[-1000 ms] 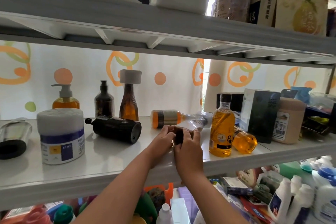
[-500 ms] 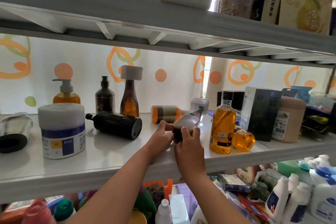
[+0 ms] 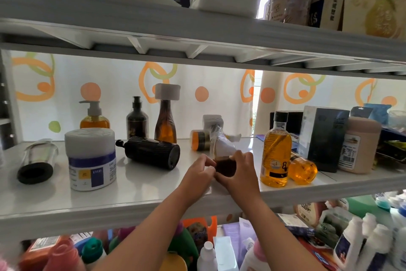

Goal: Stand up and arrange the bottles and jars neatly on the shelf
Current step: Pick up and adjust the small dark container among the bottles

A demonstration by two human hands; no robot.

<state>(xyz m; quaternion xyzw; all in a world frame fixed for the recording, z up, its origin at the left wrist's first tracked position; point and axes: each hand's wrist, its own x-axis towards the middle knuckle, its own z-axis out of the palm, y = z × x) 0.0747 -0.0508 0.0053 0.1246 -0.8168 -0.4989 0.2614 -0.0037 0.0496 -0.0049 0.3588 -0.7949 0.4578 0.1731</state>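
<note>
A slim bottle (image 3: 222, 152) with a white cap and a little dark liquid stands nearly upright on the white middle shelf (image 3: 142, 187). My left hand (image 3: 197, 171) and my right hand (image 3: 240, 170) grip its base from both sides. A black bottle (image 3: 151, 154) lies on its side to the left. An orange-labelled bottle (image 3: 198, 140) lies behind the held one. A round amber bottle (image 3: 302, 169) lies beside an upright amber bottle (image 3: 275, 156). At the back stand a pump bottle (image 3: 94, 116), a dark bottle (image 3: 136, 120) and a brown bottle (image 3: 166, 121).
A white jar (image 3: 91, 158) stands at the left, next to a silver tube (image 3: 37, 162) lying down. A dark box (image 3: 325, 138) and a beige jar (image 3: 358, 145) fill the right side. The upper shelf (image 3: 197, 31) hangs close overhead. Many bottles crowd the shelf below.
The slim bottle lay on its side a second ago. Both hands have tipped it up onto its base, its white cap rising toward the back.
</note>
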